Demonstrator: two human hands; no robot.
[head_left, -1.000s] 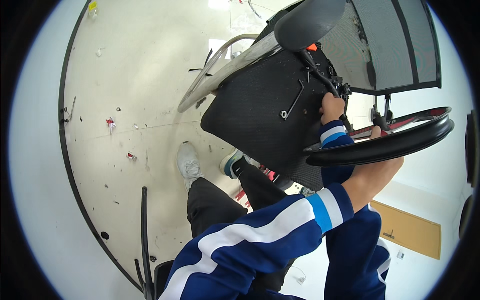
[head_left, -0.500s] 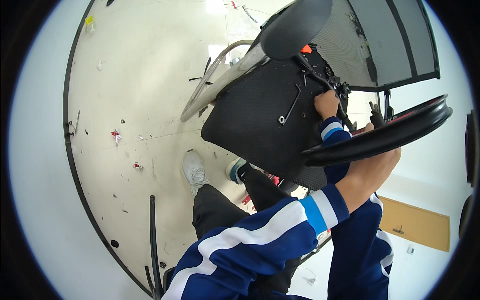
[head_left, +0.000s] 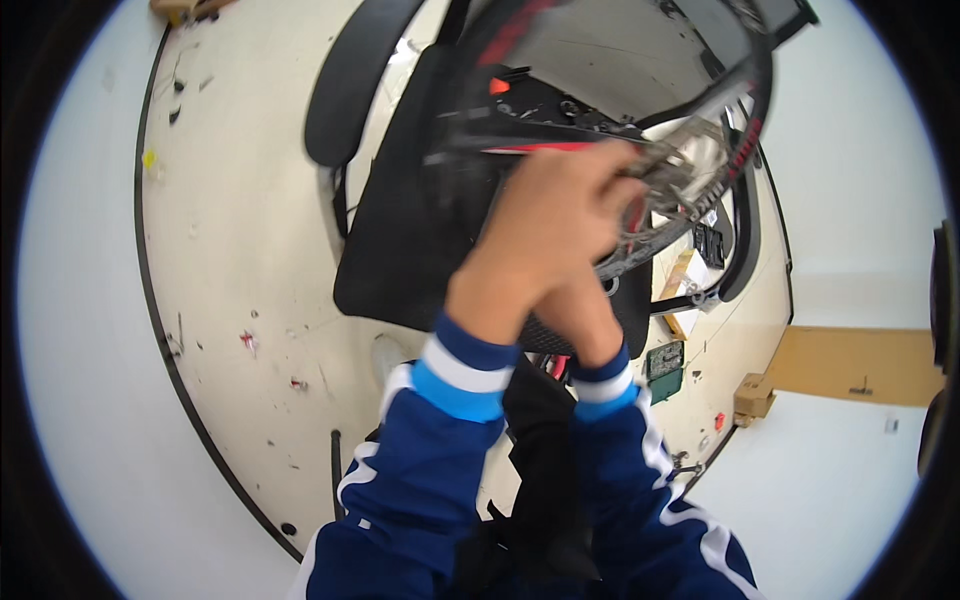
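Bench [head_left: 230,250], round and pale with a dark rim, fills the left side; a black chair [head_left: 420,230] lies tipped upon it. Above the chair's base a ring [head_left: 735,150], black with red marks, is raised. Both hands are close together at its metal hub [head_left: 690,165]: left hand [head_left: 545,235] with fingers curled shut on it, right hand [head_left: 590,315] hidden behind, grip unclear. The ring looks stiff and rather heavy; the rim seems the safest hold.

Floor: we see a pale round mat [head_left: 230,260] with scuffs and small red marks
Boxes: we spot a flat brown cardboard piece [head_left: 850,365] at right, a small carton [head_left: 752,398] touching it
Green item: we note a small board [head_left: 664,368] near the carton
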